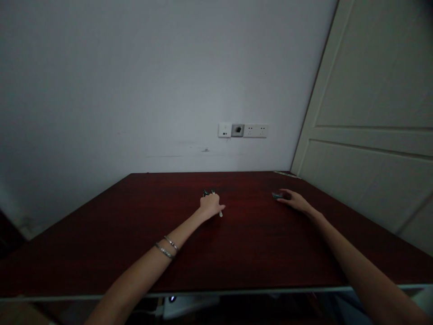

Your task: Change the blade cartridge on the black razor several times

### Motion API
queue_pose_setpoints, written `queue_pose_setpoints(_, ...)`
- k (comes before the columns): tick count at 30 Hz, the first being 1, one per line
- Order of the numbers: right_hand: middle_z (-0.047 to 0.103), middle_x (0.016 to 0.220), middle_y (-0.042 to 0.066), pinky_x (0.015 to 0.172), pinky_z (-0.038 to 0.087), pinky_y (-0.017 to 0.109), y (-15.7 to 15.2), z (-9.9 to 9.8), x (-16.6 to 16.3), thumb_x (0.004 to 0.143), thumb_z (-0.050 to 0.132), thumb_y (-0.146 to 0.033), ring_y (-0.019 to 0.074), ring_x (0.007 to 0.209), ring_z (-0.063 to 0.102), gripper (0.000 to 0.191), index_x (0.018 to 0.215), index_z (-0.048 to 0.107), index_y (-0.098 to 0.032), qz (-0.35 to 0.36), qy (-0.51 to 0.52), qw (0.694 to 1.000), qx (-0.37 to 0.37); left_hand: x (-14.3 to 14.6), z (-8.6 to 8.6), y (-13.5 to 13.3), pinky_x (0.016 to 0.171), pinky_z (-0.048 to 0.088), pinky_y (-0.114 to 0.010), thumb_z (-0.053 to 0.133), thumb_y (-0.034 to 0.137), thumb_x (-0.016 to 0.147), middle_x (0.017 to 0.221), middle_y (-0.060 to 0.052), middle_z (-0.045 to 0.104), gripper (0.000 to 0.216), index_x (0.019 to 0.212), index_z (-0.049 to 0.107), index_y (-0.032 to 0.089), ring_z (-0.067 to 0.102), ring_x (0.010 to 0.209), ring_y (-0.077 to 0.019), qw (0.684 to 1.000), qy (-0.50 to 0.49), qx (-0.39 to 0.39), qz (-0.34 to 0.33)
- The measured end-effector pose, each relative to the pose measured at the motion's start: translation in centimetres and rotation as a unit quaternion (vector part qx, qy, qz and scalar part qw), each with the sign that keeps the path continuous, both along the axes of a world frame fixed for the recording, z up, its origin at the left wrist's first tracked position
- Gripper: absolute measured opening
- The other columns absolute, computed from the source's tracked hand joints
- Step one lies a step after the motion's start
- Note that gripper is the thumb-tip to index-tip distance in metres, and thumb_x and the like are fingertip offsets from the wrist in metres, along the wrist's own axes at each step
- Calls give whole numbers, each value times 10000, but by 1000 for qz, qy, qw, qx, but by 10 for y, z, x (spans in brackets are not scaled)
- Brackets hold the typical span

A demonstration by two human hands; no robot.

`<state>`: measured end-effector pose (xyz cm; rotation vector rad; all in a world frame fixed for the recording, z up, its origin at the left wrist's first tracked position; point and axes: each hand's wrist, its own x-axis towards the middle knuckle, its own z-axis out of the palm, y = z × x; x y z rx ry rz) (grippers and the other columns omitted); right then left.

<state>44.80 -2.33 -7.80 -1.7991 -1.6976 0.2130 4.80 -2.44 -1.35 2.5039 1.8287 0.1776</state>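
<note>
My left hand (210, 206) rests on a dark red table (169, 243), its fingers curled over several thin pens (209, 193) whose dark tips stick out beyond the knuckles and a white end shows at the right. Two bracelets sit on that forearm. My right hand (294, 199) lies on the table farther right, fingertips touching a small dark object (276, 195). Whether those fingers grip it I cannot make out.
A white wall stands behind the table with a row of sockets (243, 130). A pale panelled door (368, 122) is at the right. Something white with a small light (182, 304) sits below the table's near edge.
</note>
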Motion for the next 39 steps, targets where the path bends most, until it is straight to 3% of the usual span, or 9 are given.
queue_pose_setpoints(5,643,1047,91,852,457,334,6,13,-40,698,617,-419,234,950,599,586,1214,509,-163,-2,3,998,64,6,-2,-1,788,461,-343,567,394,732,993,-191,644,374,974,647,120,596,980,-299,999,33,-12,-15)
queue_pose_setpoints(12,582,1170,119,929,395,341,23,25,-132,719,631,-373,209,1063,543,571,1218,496,-132,140,-24,987,78,-1,-6,2,778,467,-344,537,349,739,989,-176,650,339,975,642,129,605,968,-279,999,29,-15,-9)
queue_pose_setpoints(20,542,1215,150,948,354,342,34,18,-208,707,656,-384,208,1102,503,632,1244,466,-113,221,-51,972,56,-10,1,1,766,474,-361,461,422,793,963,-170,658,377,962,650,142,614,949,-289,1000,7,26,-8)
queue_pose_setpoints(27,587,1123,133,901,392,350,35,11,-224,705,659,-398,218,1023,531,644,1256,465,-125,239,-43,968,57,-55,14,31,771,468,-359,395,422,838,961,-146,665,377,898,661,162,615,946,-276,989,-57,95,99)
queue_pose_setpoints(34,614,1046,106,890,404,377,40,0,-223,699,655,-411,224,975,552,708,1305,416,-135,228,-14,971,70,-101,-6,70,742,467,-302,398,385,847,960,-131,668,347,902,660,163,619,929,-243,980,-116,61,148)
queue_pose_setpoints(39,603,1082,104,898,410,367,41,-1,-219,730,613,-440,217,986,554,719,1337,367,-143,223,-10,972,69,-121,-17,83,789,447,-280,400,332,848,1052,-140,630,318,925,646,145,586,981,-223,978,-118,77,156)
